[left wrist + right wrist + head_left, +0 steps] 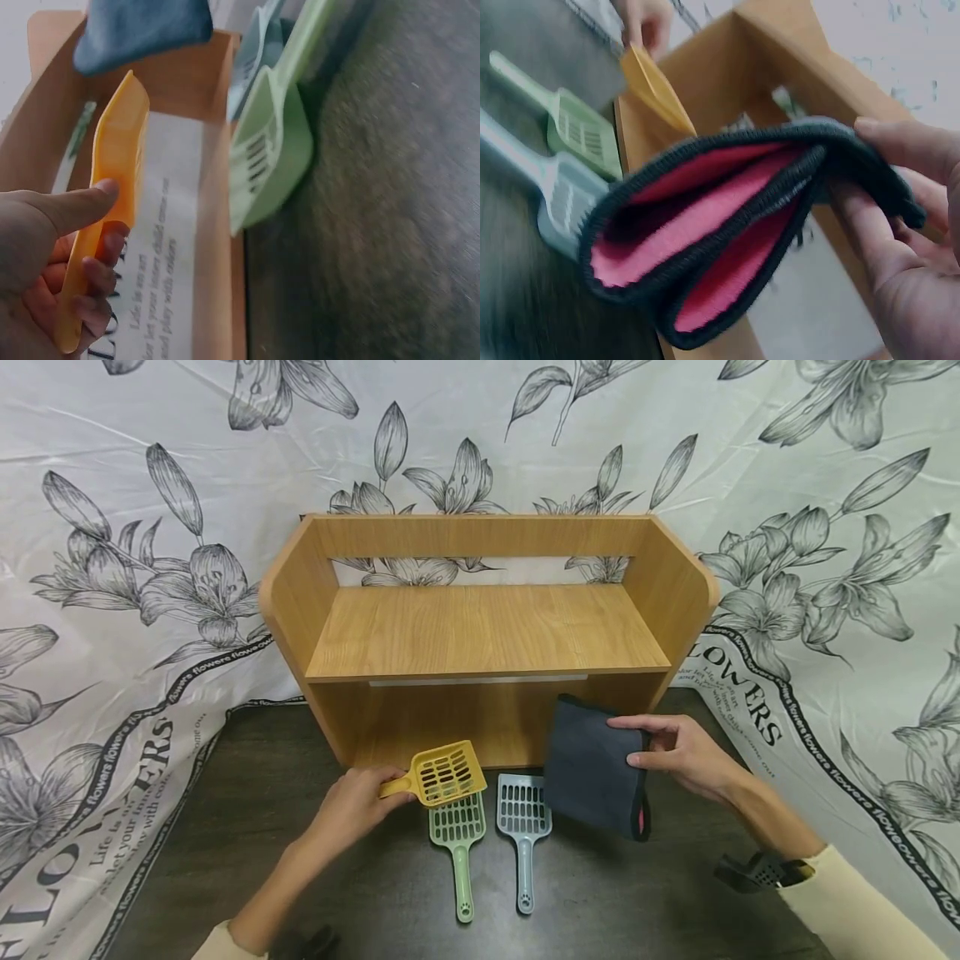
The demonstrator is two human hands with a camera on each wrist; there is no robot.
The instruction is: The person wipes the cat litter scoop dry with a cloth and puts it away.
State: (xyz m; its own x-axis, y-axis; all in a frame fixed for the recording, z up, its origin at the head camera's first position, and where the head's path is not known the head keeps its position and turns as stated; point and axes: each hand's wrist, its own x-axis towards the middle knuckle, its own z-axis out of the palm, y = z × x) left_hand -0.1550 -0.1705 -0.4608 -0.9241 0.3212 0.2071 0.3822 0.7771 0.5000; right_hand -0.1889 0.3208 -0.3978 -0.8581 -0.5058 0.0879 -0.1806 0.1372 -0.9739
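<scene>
My left hand grips the handle of a yellow slotted litter scoop, thumb on top in the left wrist view. The scoop is raised and overlaps the head of a green litter scoop in the head view. Beside that lies a grey-blue litter scoop on the dark table. With thumb and fingers, my right hand pinches the right edge of a folded dark navy cloth. Pink inner layers of the cloth show between its black edges in the right wrist view.
A wooden two-level shelf stands at the back of the dark table. The scoops lie just in front of its lower compartment. White floral fabric hangs behind and along both sides.
</scene>
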